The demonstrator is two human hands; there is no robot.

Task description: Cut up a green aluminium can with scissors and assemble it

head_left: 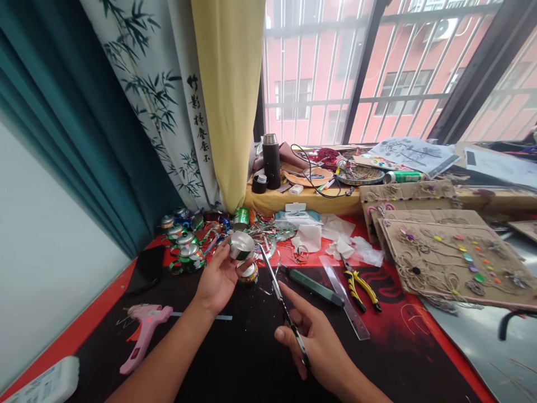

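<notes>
Holding a cut-down can (242, 246) at the fingertips of the left hand (218, 282), pinching its side between thumb and fingers and showing its open mouth. Gripping scissors (277, 286) in the right hand (314, 330), pointing them forward, just beside the can and seemingly not touching it. Looking light and thin-walled, so probably flexing at the rim, denting under a hard squeeze and sliding somewhat on smooth metal. Best cradling it low, near the stiffer base, and keeping skin off the possibly sharp edge. Showing also a pink glue gun (145, 333) left of the left hand and a green cutter (315, 287) beyond the right.
</notes>
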